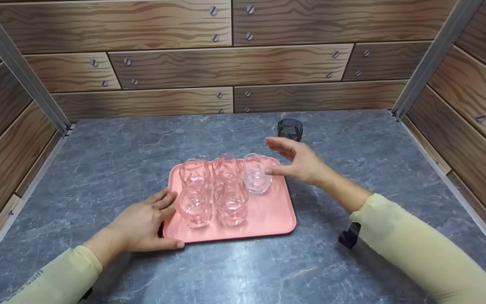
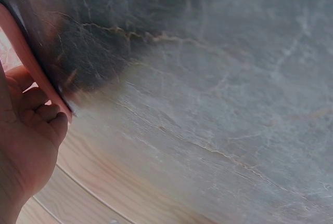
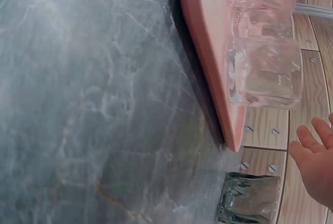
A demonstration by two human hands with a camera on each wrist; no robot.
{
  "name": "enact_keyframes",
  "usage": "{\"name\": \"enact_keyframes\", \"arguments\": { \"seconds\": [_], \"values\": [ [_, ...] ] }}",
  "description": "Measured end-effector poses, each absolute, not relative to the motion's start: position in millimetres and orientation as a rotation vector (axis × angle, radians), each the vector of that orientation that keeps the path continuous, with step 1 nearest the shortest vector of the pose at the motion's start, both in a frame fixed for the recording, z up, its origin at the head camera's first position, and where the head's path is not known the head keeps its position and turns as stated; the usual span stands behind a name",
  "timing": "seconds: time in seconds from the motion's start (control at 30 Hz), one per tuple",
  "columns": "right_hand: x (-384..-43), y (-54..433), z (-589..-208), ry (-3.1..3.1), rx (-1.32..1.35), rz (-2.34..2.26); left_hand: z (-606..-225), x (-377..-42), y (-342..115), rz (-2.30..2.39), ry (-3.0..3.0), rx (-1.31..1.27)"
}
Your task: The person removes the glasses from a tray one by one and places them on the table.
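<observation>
A pink tray [image 1: 268,215] lies on the table with several clear glasses [image 1: 231,204] standing on it in two rows. My left hand [image 1: 141,221] holds the tray's near left corner, fingers along the left side and thumb at the front edge. In the left wrist view its fingers [image 2: 35,99] bend at the pink rim. Beside the clear glass [image 1: 256,179] at the back right of the tray, my right hand [image 1: 306,162] hovers with fingers spread and nothing in its grasp. A dark tinted glass [image 1: 290,128] stands on the table just behind this hand, partly covered by it.
The table [image 1: 120,143] has a grey marbled top. Wood-patterned panels [image 1: 167,67] enclose it at the back and both sides, with metal posts [image 1: 433,59] in the corners. In the right wrist view the dark glass [image 3: 250,198] stands past the tray's end.
</observation>
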State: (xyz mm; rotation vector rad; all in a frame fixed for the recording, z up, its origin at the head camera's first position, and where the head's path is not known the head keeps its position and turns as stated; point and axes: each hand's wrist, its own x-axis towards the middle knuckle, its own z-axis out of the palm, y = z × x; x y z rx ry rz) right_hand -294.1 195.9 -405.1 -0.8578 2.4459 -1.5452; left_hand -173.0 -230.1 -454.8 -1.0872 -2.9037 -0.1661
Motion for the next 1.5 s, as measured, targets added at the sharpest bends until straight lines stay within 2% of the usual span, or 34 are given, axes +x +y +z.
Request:
{"name": "enact_keyframes", "arguments": {
  "seconds": [1.5],
  "values": [
    [-295,176,-435,2.409,-0.786,-1.513,-456,-174,-232,-0.18,-2.922,-1.088]
  ]
}}
